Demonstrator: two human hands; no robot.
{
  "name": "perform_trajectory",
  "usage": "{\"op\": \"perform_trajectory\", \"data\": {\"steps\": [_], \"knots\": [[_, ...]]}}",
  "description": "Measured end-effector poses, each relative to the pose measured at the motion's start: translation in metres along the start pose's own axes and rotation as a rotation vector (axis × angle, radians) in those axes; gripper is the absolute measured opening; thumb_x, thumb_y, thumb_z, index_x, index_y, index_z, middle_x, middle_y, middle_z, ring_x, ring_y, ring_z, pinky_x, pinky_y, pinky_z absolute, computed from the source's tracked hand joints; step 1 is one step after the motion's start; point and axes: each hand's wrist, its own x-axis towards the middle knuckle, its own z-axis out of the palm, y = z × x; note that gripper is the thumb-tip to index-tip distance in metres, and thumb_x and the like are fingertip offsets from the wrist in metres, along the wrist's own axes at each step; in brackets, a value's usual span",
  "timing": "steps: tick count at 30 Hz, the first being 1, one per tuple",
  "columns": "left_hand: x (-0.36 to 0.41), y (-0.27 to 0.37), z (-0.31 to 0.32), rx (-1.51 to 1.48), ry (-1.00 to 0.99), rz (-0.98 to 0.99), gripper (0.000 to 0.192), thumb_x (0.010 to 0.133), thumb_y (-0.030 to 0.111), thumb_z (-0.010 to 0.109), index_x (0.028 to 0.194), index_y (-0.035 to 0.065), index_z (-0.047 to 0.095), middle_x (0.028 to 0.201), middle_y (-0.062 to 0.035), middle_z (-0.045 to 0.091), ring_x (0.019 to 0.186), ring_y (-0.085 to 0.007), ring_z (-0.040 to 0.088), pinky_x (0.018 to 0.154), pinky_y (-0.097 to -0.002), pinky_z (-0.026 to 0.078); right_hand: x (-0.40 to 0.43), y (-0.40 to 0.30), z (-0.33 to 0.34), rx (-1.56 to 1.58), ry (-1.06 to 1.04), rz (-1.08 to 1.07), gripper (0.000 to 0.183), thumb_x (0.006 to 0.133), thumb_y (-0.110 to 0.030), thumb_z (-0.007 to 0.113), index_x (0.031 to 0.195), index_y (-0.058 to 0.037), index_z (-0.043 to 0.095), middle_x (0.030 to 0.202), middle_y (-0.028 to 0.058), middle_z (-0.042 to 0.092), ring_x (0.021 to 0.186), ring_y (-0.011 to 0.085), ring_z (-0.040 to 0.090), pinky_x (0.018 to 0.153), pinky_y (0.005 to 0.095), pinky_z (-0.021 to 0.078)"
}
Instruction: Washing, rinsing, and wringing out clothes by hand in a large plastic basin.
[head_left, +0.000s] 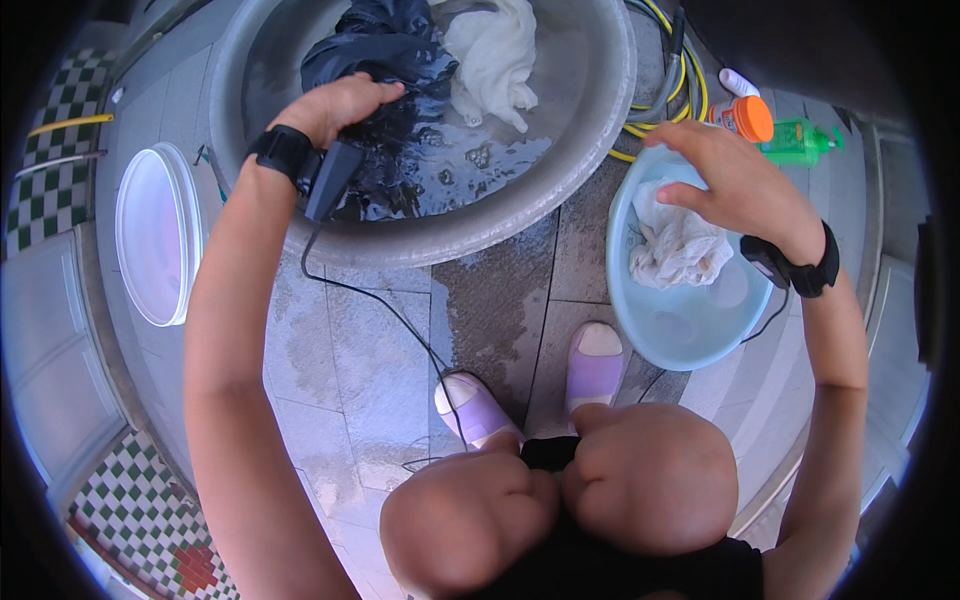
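Note:
A wide grey metal tub holds water, a dark wet cloth and a wrung white cloth beside it. My left hand rests at the near edge of the dark cloth, fingers partly hidden; whether it grips the fabric cannot be made out. To the right stands a light blue plastic basin with a crumpled white cloth inside. Over the far part of this basin hovers my right hand, thumb and fingers spread, holding nothing.
A white plastic bucket stands left of the tub. Beyond the basin lie a coiled yellow-and-grey hose, an orange-lidded jar, a green pump bottle and a small white bottle. Thin cables hang from both wristbands. The tiled floor is wet.

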Motion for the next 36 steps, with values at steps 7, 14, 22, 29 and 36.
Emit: {"op": "perform_trajectory", "data": {"steps": [7,14,22,29,36], "knots": [[0.043,-0.029,-0.082,-0.146,0.413,0.025,0.058,0.089,0.039,0.057,0.131,0.0027,0.044,0.125,-0.0174,0.056,0.106,-0.0287,0.058,0.095,-0.0385,0.041,0.101,-0.043,0.004,-0.009,-0.181,-0.299,0.031,0.085,-0.02,0.063,0.112,-0.0048,0.057,0.108,0.0151,0.059,0.105,0.0324,0.055,0.091,0.04,0.0418],[0.001,-0.023,-0.071,0.008,0.456,0.038,0.049,0.087,0.038,0.057,0.116,-0.0009,0.058,0.108,-0.0145,0.064,0.099,-0.0266,0.06,0.077,-0.0387,0.048,0.179,-0.063,0.052,-0.354,-0.335,-0.347,0.024,0.082,-0.028,0.065,0.095,-0.0089,0.071,0.122,0.011,0.054,0.123,0.0304,0.039,0.096,0.0453,0.0341],[-0.023,-0.007,0.022,-0.055,-0.168,0.318,0.035,0.089,0.023,0.056,0.121,0.008,0.058,0.111,-0.005,0.062,0.099,-0.0129,0.056,0.083,-0.0275,0.044,0.191,-0.06,0.072,-0.545,-0.533,-0.205,0.023,0.078,-0.016,0.06,0.093,-0.0015,0.07,0.108,0.012,0.062,0.107,0.0293,0.053,0.087,0.0448,0.0416],[-0.033,0.0,0.046,-0.22,-0.311,0.391,0.068,0.083,0.026,0.065,0.142,0.0098,0.035,0.14,-0.014,0.041,0.124,-0.0227,0.044,0.102,-0.0353,0.034,0.165,-0.054,0.001,0.027,-0.153,-0.071,0.036,0.071,-0.015,0.071,0.102,0.0006,0.059,0.088,0.0142,0.065,0.089,0.0295,0.065,0.073,0.038,0.0509],[-0.05,0.02,0.052,-0.225,-0.166,0.513,0.079,0.082,0.035,0.068,0.146,0.0115,0.027,0.145,-0.018,0.035,0.133,-0.0284,0.034,0.108,-0.0428,0.026,0.127,-0.087,-0.081,1.198,0.35,-0.134,0.011,0.077,0.002,0.06,0.074,-0.0044,0.053,0.069,0.0066,0.057,0.064,0.0171,0.059,0.062,0.0282,0.0504]]}}
